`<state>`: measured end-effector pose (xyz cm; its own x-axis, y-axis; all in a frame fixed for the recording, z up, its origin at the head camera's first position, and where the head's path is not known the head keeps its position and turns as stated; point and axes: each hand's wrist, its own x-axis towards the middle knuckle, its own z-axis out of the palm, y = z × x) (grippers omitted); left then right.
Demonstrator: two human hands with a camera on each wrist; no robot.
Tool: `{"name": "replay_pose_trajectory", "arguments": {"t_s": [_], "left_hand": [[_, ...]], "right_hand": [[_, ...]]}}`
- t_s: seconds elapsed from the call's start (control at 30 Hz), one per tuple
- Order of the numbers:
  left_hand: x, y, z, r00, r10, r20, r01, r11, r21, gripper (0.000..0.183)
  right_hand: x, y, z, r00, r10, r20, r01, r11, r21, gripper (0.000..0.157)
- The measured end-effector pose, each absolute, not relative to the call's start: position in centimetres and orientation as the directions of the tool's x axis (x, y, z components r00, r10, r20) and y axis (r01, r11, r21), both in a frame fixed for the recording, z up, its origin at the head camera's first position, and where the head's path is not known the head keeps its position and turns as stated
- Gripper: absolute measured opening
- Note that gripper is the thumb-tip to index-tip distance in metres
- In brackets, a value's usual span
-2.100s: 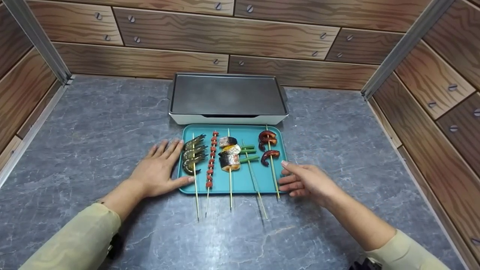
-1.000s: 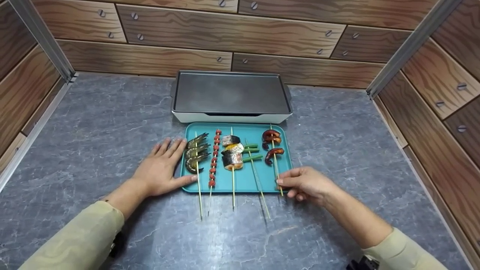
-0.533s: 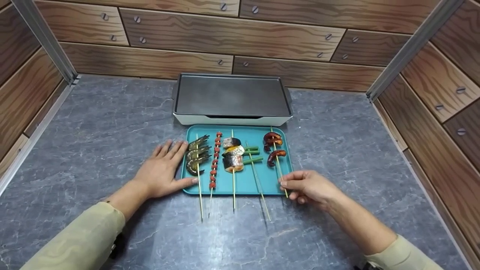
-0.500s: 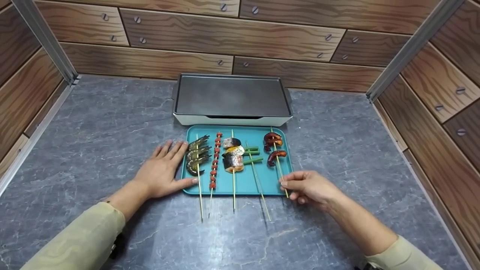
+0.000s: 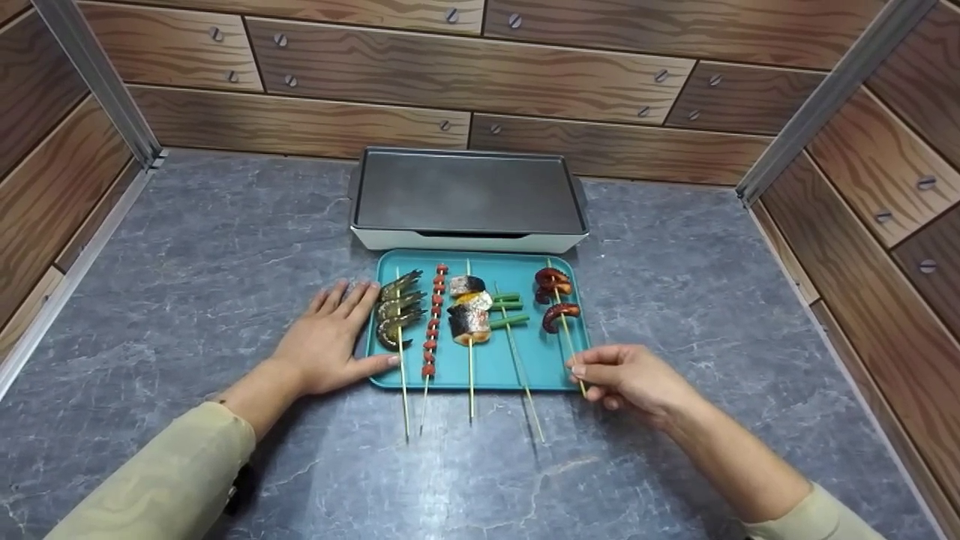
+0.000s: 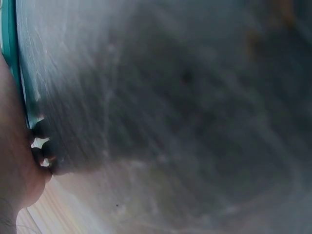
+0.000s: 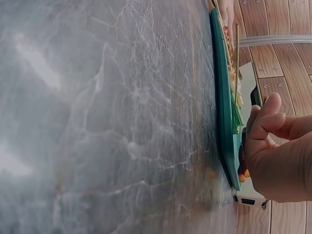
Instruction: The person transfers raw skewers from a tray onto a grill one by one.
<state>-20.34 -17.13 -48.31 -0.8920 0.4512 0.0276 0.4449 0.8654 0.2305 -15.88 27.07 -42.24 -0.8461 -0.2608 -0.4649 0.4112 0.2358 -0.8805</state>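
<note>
On a teal tray (image 5: 491, 371) several skewers lie side by side. My right hand (image 5: 637, 382) pinches the lower stick of the octopus skewer (image 5: 561, 315) at the tray's right edge, between thumb and fingertips. My left hand (image 5: 322, 345) lies flat with spread fingers at the tray's left edge, its thumb reaching over the rim by the shrimp skewer (image 5: 400, 311). To the right of the shrimp come a skewer of small red pieces (image 5: 433, 322), a fish skewer (image 5: 469, 311) and a green vegetable skewer (image 5: 510, 315). The right wrist view shows the hand (image 7: 278, 151) beside the tray rim.
Directly behind the tray stands an electric griddle (image 5: 469, 191) with a dark flat plate and a white base. Several stick ends overhang the tray's front edge above the grey marbled table (image 5: 450, 480). Wood-patterned walls (image 5: 480, 75) enclose the back and sides.
My right hand came in from beside the tray, took the octopus skewer's stick and has shifted it slightly right. The left hand has stayed at the tray's left edge.
</note>
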Motion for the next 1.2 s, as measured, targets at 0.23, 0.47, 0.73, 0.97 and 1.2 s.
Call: {"name": "replay_pose_trajectory", "arguments": {"t_s": [0.23,0.47,0.73,0.97,1.2], "left_hand": [[-20.5,-17.2,-48.4,-0.893,0.449,0.02,0.441,0.867,0.232,0.119],[-20.4,-17.0,-48.2,-0.892,0.453,0.014,0.444,0.867,0.226,0.12],[-20.3,-17.1,-48.3,-0.893,0.45,0.021,0.443,0.869,0.219,0.12],[-20.3,-17.1,-48.4,-0.893,0.449,0.024,0.443,0.868,0.223,0.12],[-20.4,-17.1,-48.4,-0.893,0.45,0.028,0.444,0.868,0.222,0.118]], "right_hand": [[-15.4,27.3,-41.9,-0.849,-0.266,-0.456,0.394,0.255,-0.883,0.032],[-14.9,27.6,-41.2,-0.859,-0.277,-0.43,0.37,0.244,-0.896,0.029],[-14.9,27.6,-40.1,-0.877,-0.278,-0.392,0.329,0.247,-0.912,0.028],[-15.5,27.5,-38.9,-0.892,-0.243,-0.381,0.305,0.298,-0.905,0.031],[-17.1,27.1,-37.5,-0.909,-0.225,-0.351,0.274,0.31,-0.91,0.025]]}}
